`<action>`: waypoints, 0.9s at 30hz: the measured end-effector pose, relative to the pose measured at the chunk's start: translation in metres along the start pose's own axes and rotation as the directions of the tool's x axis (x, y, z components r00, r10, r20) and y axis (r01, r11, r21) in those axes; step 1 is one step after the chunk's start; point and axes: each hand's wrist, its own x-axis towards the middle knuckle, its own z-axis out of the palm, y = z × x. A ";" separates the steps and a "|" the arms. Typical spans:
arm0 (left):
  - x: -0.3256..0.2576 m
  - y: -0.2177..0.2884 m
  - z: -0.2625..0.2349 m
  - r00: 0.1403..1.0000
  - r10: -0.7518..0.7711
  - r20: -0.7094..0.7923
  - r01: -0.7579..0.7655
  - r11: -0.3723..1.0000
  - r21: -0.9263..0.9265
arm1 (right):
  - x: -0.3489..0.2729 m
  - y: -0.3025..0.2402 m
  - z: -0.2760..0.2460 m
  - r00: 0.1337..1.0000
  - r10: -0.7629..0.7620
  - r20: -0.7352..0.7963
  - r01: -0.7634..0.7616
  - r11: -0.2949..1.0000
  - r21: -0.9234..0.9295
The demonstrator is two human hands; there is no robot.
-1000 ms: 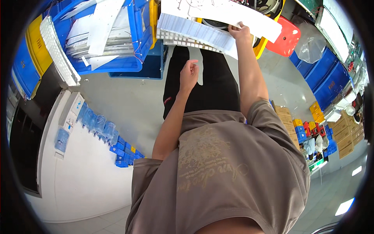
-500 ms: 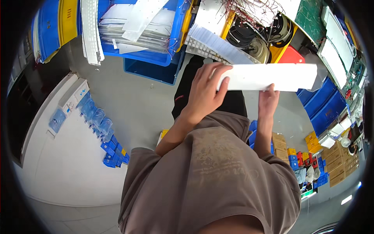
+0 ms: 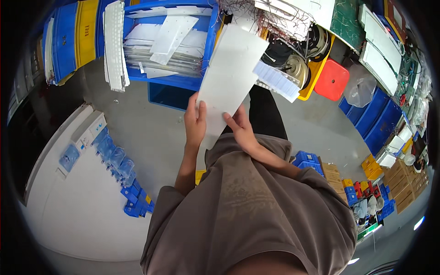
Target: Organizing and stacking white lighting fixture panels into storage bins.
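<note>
A long white flat panel [image 3: 234, 64], perhaps several thin sheets together, slants upward and away from my body. My left hand [image 3: 196, 120] grips its near left edge, thumb on top. At the near right edge, my right hand [image 3: 240, 128] is closed on the same panel, its thumb lying over the top face. The fingers beneath are partly hidden by the panel. Its far end reaches over the edge of the workbench, beside a blue bin [image 3: 195, 84] of white sheets [image 3: 172, 34]. A strip of pale bluish pieces [image 3: 277, 81] shows just right of the panel.
Black and clear wire spools [image 3: 295, 68] sit in a yellow crate [image 3: 316, 73], with thin red wires [image 3: 284, 25] behind. A red stool [image 3: 332, 79] and blue bins [image 3: 380, 119] stand to the right. An open dark blue bin [image 3: 165, 97] is below the sheet bin.
The panel has swung from lying crosswise at the right to pointing away from me, further left. Both hands have come nearer my body, the right one moving left along with it.
</note>
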 end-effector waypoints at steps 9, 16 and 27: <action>0.020 -0.066 0.044 0.917 0.027 0.397 -0.304 0.692 0.655 | 0.011 0.050 -0.069 0.847 0.449 -0.284 -0.427 0.893 0.138; 0.048 -0.077 0.123 0.833 0.313 0.455 -0.540 0.638 0.549 | 0.052 0.050 -0.139 0.823 0.481 -0.303 -0.457 0.877 0.151; 0.227 -0.042 -0.005 0.842 0.538 0.041 -0.429 0.621 0.656 | 0.099 0.075 -0.234 0.757 0.575 -0.311 -0.529 0.818 0.226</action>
